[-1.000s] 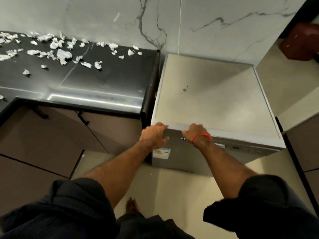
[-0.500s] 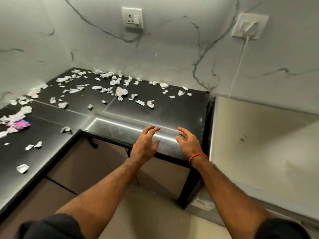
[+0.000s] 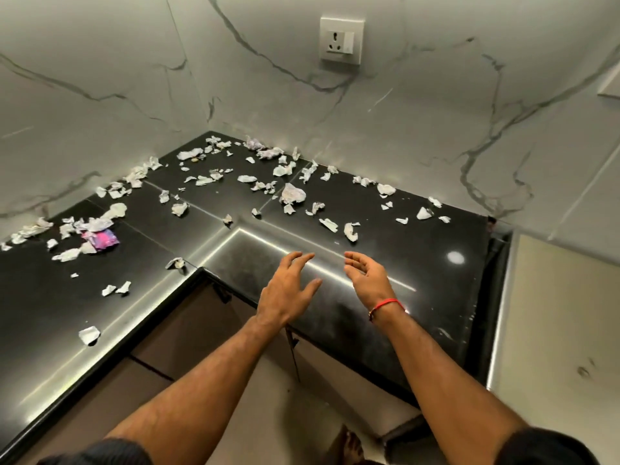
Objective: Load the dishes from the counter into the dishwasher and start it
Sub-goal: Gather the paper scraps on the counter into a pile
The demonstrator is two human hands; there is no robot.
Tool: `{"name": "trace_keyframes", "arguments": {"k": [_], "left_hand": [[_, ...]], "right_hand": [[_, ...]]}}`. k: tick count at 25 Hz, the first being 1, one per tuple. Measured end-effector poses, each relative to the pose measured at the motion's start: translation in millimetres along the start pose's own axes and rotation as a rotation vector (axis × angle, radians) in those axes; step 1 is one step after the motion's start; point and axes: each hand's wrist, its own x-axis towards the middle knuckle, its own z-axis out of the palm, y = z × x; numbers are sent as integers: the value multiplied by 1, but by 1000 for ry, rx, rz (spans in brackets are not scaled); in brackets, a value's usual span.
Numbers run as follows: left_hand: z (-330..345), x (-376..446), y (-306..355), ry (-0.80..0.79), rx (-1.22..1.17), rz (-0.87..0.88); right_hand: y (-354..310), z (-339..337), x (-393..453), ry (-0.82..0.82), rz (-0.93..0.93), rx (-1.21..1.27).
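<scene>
Hands, left (image 3: 288, 290) and right (image 3: 369, 280), hover over counter (image 3: 419, 263), fingers apart, empty, probably reaching toward scraps (image 3: 292, 194) at 12 o'clock.

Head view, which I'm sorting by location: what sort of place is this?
Likely a home kitchen corner: an L-shaped black counter littered with paper scraps, marble-look walls with a socket, and a white appliance.

Two hands (image 3: 322, 286), one socket (image 3: 341, 40), one pink wrapper (image 3: 100, 238), many paper scraps (image 3: 292, 193)
</scene>
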Motion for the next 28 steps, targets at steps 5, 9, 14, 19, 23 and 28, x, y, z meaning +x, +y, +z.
{"name": "trace_keyframes", "arguments": {"k": [5,9,14,19,23,28], "left_hand": [[-3,28,-35,5,125,-166],[-13,23,-74,114,275,-316],[-39,4,-133,200,322,-529],[-68,16,-201,136,374,-586],[-80,49,-240,-37,369,-580],[-96,107,-244,-265,266,-354]], "right_hand": [[15,5,58,-116,-93,-385],[20,1,110,-149,-258,-732],[28,10,161,-164,-191,-1059],[51,42,175,-179,-56,-1259],[42,113,159,-175,-45,-1256],[15,231,145,-316,-9,-1280]]}}
